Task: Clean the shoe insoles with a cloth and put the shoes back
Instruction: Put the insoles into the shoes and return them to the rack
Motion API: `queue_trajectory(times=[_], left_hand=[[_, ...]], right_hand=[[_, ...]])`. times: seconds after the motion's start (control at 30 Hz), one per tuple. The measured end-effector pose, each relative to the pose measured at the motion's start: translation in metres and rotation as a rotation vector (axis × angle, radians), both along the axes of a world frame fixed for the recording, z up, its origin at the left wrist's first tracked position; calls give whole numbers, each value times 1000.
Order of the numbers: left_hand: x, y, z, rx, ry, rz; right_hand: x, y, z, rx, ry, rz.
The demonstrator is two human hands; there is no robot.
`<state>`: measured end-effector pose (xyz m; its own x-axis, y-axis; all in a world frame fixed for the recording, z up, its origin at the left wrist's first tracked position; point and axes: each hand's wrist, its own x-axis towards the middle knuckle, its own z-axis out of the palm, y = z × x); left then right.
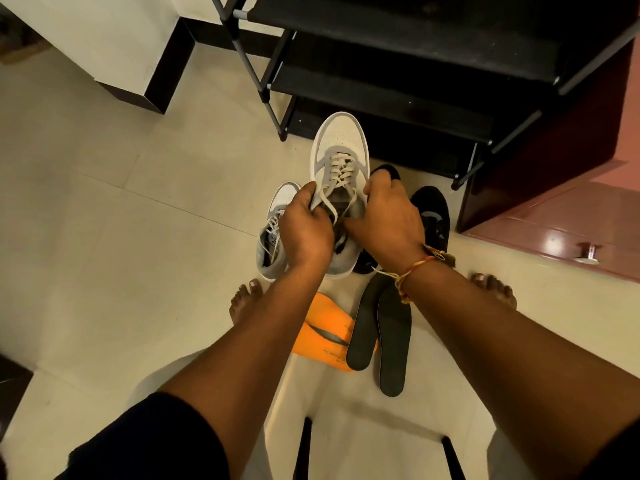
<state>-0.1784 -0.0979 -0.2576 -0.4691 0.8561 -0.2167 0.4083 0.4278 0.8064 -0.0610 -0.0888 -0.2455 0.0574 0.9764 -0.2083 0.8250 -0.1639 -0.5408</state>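
Observation:
A white and grey sneaker (341,140) is held up in front of me, toe pointing away. My left hand (304,225) grips its left collar and laces. My right hand (384,216) grips the right side of the opening, fingers reaching inside. A second matching sneaker (277,223) stands on the floor to the left, partly behind my left hand. Two dark insoles (379,332) lie on the floor near my right wrist, on an orange cloth (323,332). A black shoe (431,211) sits to the right, another black one (386,171) behind my right hand.
A black shoe rack (391,81) stands just beyond the shoes. A reddish cabinet with a knob (588,252) is on the right. My bare feet (244,301) rest on the tiled floor either side of the insoles. A pale wall corner (114,57) is at upper left.

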Motion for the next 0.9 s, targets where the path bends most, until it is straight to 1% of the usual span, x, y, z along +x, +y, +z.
queue_trajectory(times=[0.07, 0.13, 0.2, 0.3, 0.33, 0.4, 0.47, 0.53, 0.6, 0.67, 0.73, 0.9], left_hand=[[-4, -4, -14, -8, 30, -44], [-11, -10, -31, -27, 27, -96], [-22, -16, -53, -76, -16, -161], [-45, -24, -89, -236, -103, -252], [-51, -26, -97, -292, -102, -266], [-70, -28, -115, -357, -18, -257], [-92, -28, -132, -388, 146, -187], [-116, -28, -151, -468, 260, -101], [-137, -25, -172, -584, 290, -36], [-149, -22, -187, -669, 290, -19], [-157, -16, -200, -702, 295, -47], [-170, 2, -220, -766, 304, -138]], right_hand=[[-3, 3, -18, -148, -82, 10], [-8, 6, -38, -200, -146, 76], [-15, 6, -58, -225, -161, 122], [-26, 6, -91, -283, -153, 124], [-29, 5, -101, -310, -150, 117], [-39, 4, -125, -353, -152, 100], [-47, -1, -150, -382, -176, 59], [-53, -6, -171, -368, -178, 45], [-57, -9, -189, -333, -162, 88], [-60, -10, -200, -301, -170, 134], [-62, -8, -207, -282, -176, 141], [-65, -2, -223, -295, -120, 124]])
